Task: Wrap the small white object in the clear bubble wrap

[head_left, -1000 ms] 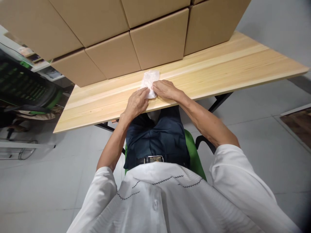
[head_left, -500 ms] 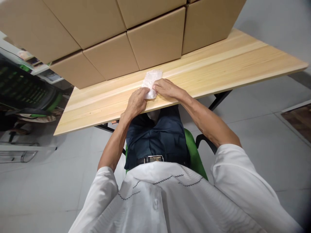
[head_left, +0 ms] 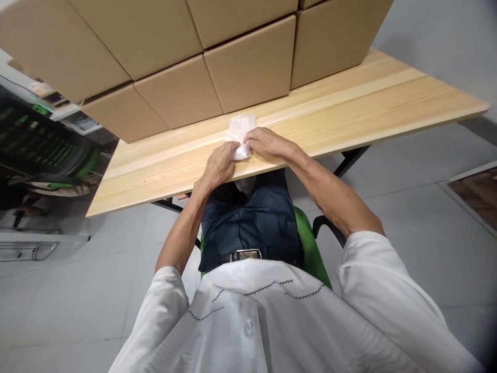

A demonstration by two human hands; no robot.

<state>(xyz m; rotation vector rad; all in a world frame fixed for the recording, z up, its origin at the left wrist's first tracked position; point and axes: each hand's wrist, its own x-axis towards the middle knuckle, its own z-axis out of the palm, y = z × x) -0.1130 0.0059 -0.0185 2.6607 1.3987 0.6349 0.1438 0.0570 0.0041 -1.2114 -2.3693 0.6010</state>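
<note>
A whitish, translucent plastic bag (head_left: 242, 127) lies at the front part of the wooden table (head_left: 349, 119). My left hand (head_left: 221, 161) pinches its lower left side, fingers curled and closed. From the other side my right hand (head_left: 264, 142) grips the bag near its middle right edge, thumb and fingers pressed together. The near end of the bag bulges a little between both hands. What is inside it, if anything, I cannot make out.
Stacked cardboard boxes (head_left: 250, 65) form a wall along the table's far side, just behind the bag. A green chair (head_left: 310, 248) is under me. Another dark chair with green parts (head_left: 39, 140) and shelves (head_left: 68, 111) stand at the left.
The far part of the bag has shifted slightly to the left and lies a bit flatter. Both hands keep nearly the same place and grip.
</note>
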